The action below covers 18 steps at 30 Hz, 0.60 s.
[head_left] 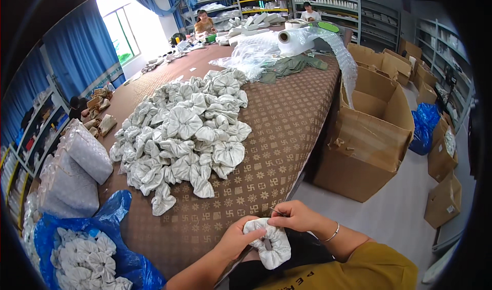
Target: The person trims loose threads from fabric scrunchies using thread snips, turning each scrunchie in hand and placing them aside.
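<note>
A white satiny scrunchie [273, 251] hangs over my lap at the table's near edge. My left hand [237, 238] is closed on its left side, thumb across the top. Beside it, my right hand [294, 216] is closed at the scrunchie's upper edge. A small thin dark metal tool [277, 212] sticks out from the right fingers; its exact kind is too small to tell. Farther off on the table lies a large heap of similar pale scrunchies [184, 123]. More scrunchies [87, 262] fill an open blue plastic bag [120, 210] at the lower left.
A brown patterned cloth covers the table [277, 151]. Stuffed clear bags [72, 172] stand at its left edge. Bubble wrap [256, 54] and green fabric [292, 67] lie farther back. To the right stands an open cardboard box [359, 151]. Two people sit at the far end.
</note>
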Each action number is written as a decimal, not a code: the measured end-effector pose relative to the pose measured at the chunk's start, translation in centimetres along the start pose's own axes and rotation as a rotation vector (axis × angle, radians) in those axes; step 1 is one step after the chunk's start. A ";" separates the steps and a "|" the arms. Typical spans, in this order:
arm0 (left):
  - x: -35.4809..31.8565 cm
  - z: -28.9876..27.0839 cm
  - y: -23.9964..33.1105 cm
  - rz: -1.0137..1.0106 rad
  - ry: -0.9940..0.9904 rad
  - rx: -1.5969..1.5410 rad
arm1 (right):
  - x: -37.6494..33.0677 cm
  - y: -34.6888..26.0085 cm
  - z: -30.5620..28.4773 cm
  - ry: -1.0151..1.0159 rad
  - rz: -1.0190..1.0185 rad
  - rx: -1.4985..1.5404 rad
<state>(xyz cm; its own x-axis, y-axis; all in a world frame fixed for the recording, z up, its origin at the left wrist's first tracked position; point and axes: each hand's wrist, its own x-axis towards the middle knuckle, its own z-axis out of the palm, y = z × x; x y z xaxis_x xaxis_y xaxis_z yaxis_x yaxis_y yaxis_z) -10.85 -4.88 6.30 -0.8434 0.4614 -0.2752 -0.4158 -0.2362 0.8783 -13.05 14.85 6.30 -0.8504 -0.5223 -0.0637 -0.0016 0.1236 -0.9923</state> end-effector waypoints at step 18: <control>0.2 0.1 0.3 0.007 0.140 -0.064 | -0.6 -2.1 0.7 0.252 -0.350 -0.690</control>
<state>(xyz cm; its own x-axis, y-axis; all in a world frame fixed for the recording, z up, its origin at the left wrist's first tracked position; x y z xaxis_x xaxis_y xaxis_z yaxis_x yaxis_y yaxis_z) -11.12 -4.73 6.56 -0.8837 0.3366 -0.3252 -0.4269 -0.2950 0.8548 -12.18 14.34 8.34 -0.8332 -0.4315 0.3459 -0.5435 0.5237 -0.6560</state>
